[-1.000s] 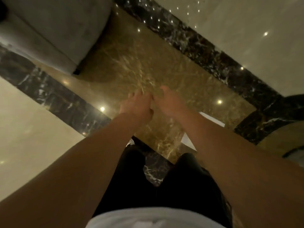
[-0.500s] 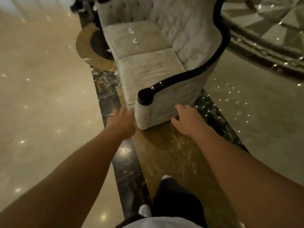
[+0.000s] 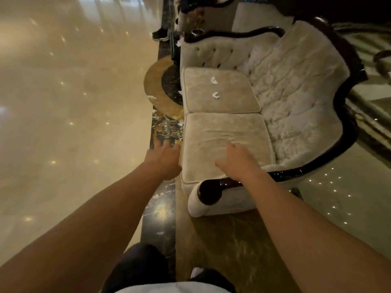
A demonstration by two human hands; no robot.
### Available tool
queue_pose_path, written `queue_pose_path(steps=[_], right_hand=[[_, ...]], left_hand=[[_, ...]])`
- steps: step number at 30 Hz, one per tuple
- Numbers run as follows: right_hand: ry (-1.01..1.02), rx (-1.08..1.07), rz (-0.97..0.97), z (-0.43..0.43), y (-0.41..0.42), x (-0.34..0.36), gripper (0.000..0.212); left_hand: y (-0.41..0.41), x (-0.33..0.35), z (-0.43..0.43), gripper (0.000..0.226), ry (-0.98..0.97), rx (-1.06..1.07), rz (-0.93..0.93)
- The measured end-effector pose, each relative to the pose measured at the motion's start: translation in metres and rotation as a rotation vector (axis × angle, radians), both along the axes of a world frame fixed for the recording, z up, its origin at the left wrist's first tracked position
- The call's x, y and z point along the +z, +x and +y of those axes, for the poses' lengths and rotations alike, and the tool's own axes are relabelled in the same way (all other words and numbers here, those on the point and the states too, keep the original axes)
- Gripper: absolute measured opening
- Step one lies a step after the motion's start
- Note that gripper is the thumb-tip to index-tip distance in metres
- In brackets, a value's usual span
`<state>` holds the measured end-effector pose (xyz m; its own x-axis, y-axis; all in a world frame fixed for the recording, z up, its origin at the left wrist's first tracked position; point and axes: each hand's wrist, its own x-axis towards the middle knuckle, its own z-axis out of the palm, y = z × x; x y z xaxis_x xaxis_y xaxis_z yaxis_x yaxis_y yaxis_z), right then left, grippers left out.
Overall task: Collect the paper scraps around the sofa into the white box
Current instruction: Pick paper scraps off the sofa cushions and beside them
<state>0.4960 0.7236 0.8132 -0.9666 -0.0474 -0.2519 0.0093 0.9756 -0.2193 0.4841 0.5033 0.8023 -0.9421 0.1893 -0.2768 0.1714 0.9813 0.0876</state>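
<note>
A cream two-seat sofa (image 3: 224, 136) with a dark wooden frame stands ahead of me. Two white paper scraps (image 3: 214, 80) (image 3: 215, 95) lie on its far cushion. More scraps lie on the floor along the sofa's front: one (image 3: 151, 97) on the gold inlay, one (image 3: 181, 123) by the cushion edge, one (image 3: 156, 196) nearer me. My left hand (image 3: 164, 158) hovers over the floor beside the near cushion, empty, fingers apart. My right hand (image 3: 237, 160) is spread above the near cushion, empty. The white box is out of view.
The sofa's dark glossy armrest (image 3: 213, 188) is just under my right wrist. Polished marble floor (image 3: 63, 102) stretches to the left. A dark shoe (image 3: 160, 35) and other furniture (image 3: 203, 13) stand beyond the sofa's far end. My legs (image 3: 143, 267) are at the bottom.
My view has swung up from the floor and moved closer along the sofa. Both hands have advanced, the right one from beside the armrest to above the near cushion.
</note>
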Motion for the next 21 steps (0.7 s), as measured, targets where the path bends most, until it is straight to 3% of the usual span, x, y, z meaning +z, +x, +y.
queue_pose_path(steps=[10,17,21], right_hand=[[0.018,0.033,0.101,-0.103,-0.256,-0.038,0.042],[-0.071,-0.074,-0.024,-0.150,-0.390,-0.029,0.043],[-0.026,-0.197,-0.133,-0.126,-0.445,-0.042,0.031]], left_hand=[[-0.228,-0.040,-0.094,0.061,0.027,0.043,-0.101],[-0.378,-0.047,-0.157,0.071,0.153,0.126,-0.314],[-0.465,-0.060,-0.139,0.067,0.125,0.001,-0.360]])
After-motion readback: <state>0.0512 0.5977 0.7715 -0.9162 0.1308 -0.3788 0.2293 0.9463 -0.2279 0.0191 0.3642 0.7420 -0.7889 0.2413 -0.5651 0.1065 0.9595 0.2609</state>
